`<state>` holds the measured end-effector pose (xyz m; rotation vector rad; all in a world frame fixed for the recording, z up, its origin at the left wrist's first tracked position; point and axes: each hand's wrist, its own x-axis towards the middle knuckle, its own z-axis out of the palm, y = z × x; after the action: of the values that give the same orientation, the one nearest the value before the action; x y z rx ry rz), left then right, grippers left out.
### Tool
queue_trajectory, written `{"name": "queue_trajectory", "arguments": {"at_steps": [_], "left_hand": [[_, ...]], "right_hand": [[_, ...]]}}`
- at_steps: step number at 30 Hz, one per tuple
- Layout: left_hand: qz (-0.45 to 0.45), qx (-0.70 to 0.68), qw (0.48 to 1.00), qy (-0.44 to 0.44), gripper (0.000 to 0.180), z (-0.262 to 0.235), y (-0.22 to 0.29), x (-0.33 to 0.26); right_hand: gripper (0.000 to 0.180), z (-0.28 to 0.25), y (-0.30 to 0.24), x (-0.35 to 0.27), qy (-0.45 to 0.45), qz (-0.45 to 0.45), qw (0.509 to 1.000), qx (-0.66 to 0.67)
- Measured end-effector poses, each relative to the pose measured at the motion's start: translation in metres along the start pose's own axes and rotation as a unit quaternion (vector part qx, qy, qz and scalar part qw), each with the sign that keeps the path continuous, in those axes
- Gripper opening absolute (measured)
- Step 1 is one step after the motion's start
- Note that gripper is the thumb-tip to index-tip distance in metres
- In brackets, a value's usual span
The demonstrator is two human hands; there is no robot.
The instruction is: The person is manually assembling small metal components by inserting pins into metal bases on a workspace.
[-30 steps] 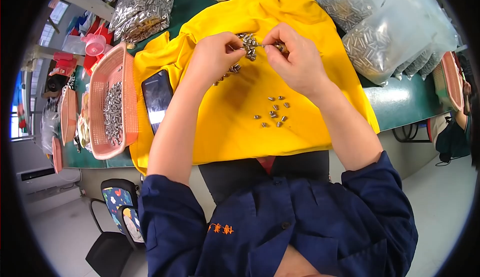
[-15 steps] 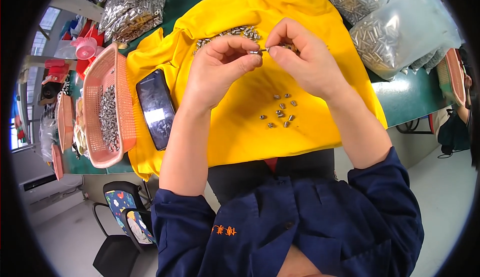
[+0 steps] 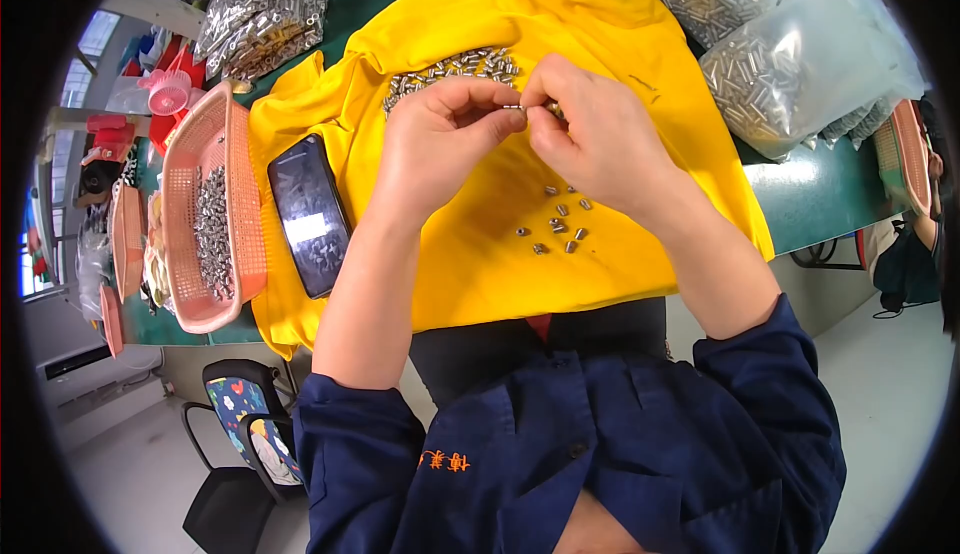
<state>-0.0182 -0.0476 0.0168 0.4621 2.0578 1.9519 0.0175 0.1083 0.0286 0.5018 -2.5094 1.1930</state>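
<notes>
Above the yellow cloth (image 3: 480, 274), both hands meet fingertip to fingertip. My left hand (image 3: 430, 144) is closed, pinching a small metal sleeve (image 3: 512, 107) between thumb and forefinger. My right hand (image 3: 595, 134) is closed at the sleeve's end; its curled fingers hide most of what they pinch. Something small and brass-coloured shows between those fingers, too little to name. Beyond the left hand lies a heap of small metal sleeves (image 3: 470, 64), partly covered by the hand. Several loose metal pieces (image 3: 558, 226) are scattered on the cloth, nearer my body.
Left of my forearm lies a black phone (image 3: 310, 219), beside a pink basket (image 3: 255, 214) holding small metal parts. Bags of metal parts stand at the far left (image 3: 265, 14) and far right (image 3: 755, 84) on the green table (image 3: 815, 194). A chair (image 3: 235, 454) stands at lower left.
My right hand has come down slightly and its fingers have curled in against the left fingertips. The thin dark pin seen between the hands earlier is now hidden. More of the heap shows.
</notes>
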Motion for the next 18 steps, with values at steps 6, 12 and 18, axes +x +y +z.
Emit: {"name": "queue_trajectory", "arguments": {"at_steps": [6,12,18], "left_hand": [[0.041,0.143,0.985,0.083,0.012,-0.016,-0.011,0.008],[0.082,0.220,0.970,0.054,0.013,-0.008,-0.006,0.006],[-0.021,-0.047,0.999,-0.011,0.014,-0.004,-0.002,0.003]], "right_hand": [[0.005,-0.006,0.003,0.003,0.024,0.049,0.995,0.081],[0.008,-0.004,0.010,0.002,0.021,0.038,0.997,0.058],[0.010,0.000,0.010,0.002,0.016,0.040,0.994,0.103]]}}
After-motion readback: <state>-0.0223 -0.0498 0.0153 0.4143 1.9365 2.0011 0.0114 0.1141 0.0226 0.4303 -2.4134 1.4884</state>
